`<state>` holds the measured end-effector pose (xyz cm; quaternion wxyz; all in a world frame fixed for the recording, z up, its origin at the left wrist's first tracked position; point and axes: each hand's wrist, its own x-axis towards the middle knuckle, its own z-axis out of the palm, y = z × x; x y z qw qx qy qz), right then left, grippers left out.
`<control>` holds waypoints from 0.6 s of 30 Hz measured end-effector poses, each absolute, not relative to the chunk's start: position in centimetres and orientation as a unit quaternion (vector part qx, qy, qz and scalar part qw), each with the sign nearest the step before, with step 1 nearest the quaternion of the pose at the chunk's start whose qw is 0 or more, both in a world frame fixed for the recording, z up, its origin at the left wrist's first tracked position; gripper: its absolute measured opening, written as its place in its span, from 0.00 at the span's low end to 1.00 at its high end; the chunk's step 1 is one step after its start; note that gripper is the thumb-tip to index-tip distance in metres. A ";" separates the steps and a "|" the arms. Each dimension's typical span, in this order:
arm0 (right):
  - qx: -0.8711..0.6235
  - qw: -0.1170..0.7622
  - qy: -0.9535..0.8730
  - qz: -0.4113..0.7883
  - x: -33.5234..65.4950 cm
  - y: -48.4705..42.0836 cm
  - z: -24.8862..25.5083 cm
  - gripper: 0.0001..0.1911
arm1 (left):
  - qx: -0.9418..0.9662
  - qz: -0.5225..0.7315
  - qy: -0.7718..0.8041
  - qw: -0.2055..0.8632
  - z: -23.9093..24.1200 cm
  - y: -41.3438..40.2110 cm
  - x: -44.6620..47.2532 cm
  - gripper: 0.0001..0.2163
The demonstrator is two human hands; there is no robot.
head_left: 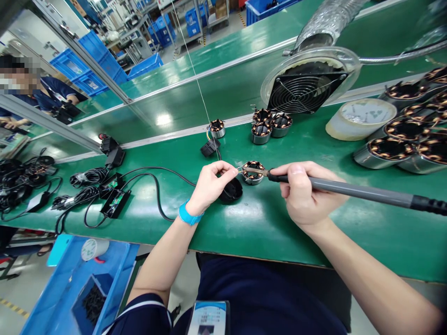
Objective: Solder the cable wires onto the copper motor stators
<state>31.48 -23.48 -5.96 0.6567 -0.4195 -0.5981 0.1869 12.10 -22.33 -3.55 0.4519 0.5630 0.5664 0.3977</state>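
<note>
A small stator with copper windings sits on the green bench in front of me. My right hand is closed round a grey soldering iron, whose tip rests on the stator's near edge. My left hand is pinched shut on a thin solder wire that runs up and away, its end held at the stator's left side. A black round holder lies just under my left fingers. A blue band is on my left wrist.
Three stators and a single one stand further back. A fume fan with a foil duct faces me. Several larger stators fill the right. Black cables and adapters lie left. Another person sits far left. A blue bin is below.
</note>
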 end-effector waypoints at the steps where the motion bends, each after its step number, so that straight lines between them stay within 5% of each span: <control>1: -0.420 0.661 -0.593 0.188 31.5 -23.5 -6.0 0.14 | 0.562 0.399 0.566 0.452 -3.6 -22.3 12.1 0.12; 18: -0.413 0.669 -0.590 0.183 31.4 -23.4 -5.9 0.14 | 0.556 0.406 0.567 0.451 -3.5 -22.3 12.1 0.11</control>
